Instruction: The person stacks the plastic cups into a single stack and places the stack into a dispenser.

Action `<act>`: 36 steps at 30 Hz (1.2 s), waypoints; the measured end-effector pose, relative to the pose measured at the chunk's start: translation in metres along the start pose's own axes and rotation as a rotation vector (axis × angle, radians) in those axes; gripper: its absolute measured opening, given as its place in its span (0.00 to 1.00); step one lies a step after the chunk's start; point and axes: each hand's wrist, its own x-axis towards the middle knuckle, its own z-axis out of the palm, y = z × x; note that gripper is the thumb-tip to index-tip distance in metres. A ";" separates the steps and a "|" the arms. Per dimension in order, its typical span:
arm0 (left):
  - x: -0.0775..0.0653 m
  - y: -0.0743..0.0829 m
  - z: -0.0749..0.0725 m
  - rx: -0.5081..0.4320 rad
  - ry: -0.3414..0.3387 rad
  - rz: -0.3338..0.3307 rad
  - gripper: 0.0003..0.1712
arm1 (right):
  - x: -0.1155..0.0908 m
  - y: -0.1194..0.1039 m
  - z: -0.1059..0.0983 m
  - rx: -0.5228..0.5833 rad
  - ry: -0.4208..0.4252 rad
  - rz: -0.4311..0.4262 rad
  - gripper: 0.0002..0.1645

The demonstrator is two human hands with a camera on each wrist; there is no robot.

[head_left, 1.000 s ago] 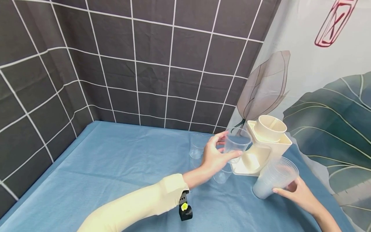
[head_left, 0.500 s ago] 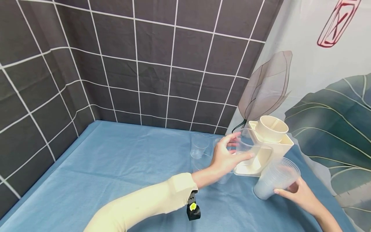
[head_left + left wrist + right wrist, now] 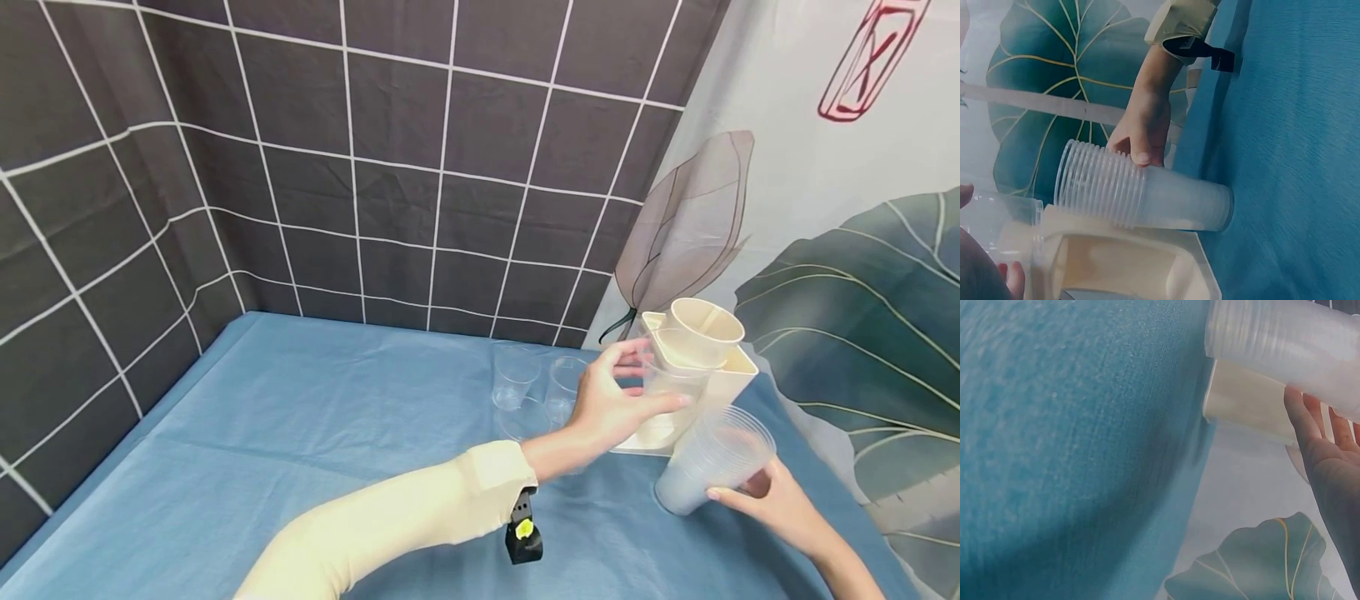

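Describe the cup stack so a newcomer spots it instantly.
On the blue tablecloth, look right to the cream stand with a round ring on top. Just in front of it is the cup stack, held by the right hand. Its many closely packed rims and cloudy body set it apart from the single clear cup in the left hand and cups further left.

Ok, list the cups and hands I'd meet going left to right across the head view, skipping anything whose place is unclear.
Upper-left clear, round plastic cup → clear, round plastic cup beside the left hand → bare left hand → tilted stack of nested translucent plastic cups → bare right hand.
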 end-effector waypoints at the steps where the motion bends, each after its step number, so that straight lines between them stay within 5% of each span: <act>1: 0.000 0.001 0.002 -0.001 -0.003 0.000 0.37 | 0.000 0.000 0.000 0.000 0.001 -0.001 0.47; 14: 0.001 0.004 0.035 -0.022 -0.060 0.000 0.37 | -0.005 0.000 0.001 0.066 0.002 -0.017 0.50; 24: -0.001 0.001 0.038 0.055 -0.185 0.083 0.39 | -0.002 0.005 0.001 0.212 -0.036 -0.087 0.51; 36: 0.001 -0.003 0.047 0.008 -0.230 0.122 0.40 | -0.001 0.006 0.003 0.183 -0.027 -0.101 0.52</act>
